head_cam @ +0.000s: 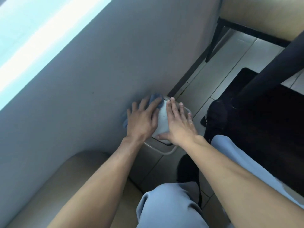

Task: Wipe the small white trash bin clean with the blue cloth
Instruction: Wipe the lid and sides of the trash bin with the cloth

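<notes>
White plastic shows between 2 hands: the small trash bin (162, 119) stands on the tiled floor (218, 63), right against the grey wall (98, 71) and beside a beige upholstered seat (65, 186). The left hand (141, 119) lies flat with fingers spread, pressing the blue cloth (125, 122) against the bin's wall-side face; cloth bunches out past the fingertips and below the palm. The right hand (177, 124) is also open, fingers extended over the bin's other side and thumb hooked round its near edge, steadying rather than gripping. Judging by its size, the bin is probably light, stiff and smooth, so it would likely slide or tip under pressure; bracing it from the opposite side or by the rim suits it. The soft cloth should mould to its curves.
</notes>
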The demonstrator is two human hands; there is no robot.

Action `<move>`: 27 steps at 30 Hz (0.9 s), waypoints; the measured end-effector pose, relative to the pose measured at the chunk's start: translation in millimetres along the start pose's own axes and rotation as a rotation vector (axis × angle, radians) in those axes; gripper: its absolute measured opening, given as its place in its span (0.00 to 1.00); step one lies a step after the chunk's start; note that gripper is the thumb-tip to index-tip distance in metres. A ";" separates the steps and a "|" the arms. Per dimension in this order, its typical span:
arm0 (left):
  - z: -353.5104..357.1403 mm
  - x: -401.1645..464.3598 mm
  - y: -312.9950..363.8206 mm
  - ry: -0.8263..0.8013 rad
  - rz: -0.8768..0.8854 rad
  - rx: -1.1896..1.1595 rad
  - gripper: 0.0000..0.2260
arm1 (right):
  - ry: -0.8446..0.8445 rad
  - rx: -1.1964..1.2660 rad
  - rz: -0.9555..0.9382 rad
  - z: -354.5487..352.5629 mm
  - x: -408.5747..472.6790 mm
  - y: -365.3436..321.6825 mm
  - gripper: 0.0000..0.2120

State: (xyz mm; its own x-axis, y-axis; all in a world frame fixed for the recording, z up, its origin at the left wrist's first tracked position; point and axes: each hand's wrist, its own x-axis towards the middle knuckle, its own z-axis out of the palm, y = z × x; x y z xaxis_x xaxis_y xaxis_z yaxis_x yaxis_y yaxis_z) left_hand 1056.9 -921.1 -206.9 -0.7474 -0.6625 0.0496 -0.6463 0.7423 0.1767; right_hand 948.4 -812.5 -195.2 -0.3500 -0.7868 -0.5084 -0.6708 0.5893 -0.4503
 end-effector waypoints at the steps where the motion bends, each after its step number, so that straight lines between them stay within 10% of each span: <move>1: 0.6 -7.1 -6.2 0.016 0.098 0.017 0.19 | -0.004 -0.002 0.001 -0.3 0.1 -0.3 0.64; 10: 5.9 7.4 12.1 0.047 -0.234 0.024 0.20 | -0.012 -0.020 0.005 1.9 -1.8 -2.6 0.65; 16: 4.8 -30.2 -21.6 0.049 0.104 -0.042 0.19 | -0.016 -0.043 -0.012 3.3 0.3 0.1 0.64; 21: 9.9 -1.2 5.4 0.012 -0.360 -0.106 0.21 | 0.015 -0.034 -0.026 3.3 0.1 1.7 0.65; 27: 4.0 -28.3 -10.2 0.014 0.050 -0.098 0.18 | -0.006 -0.052 -0.042 2.6 -1.3 2.3 0.65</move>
State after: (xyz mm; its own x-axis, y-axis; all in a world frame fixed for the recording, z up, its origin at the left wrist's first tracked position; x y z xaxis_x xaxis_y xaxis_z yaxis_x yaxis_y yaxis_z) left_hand 1084.1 -909.5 -214.0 -0.7759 -0.6265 0.0744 -0.5893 0.7618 0.2690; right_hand 949.1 -809.7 -197.5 -0.3173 -0.8094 -0.4941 -0.7177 0.5455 -0.4327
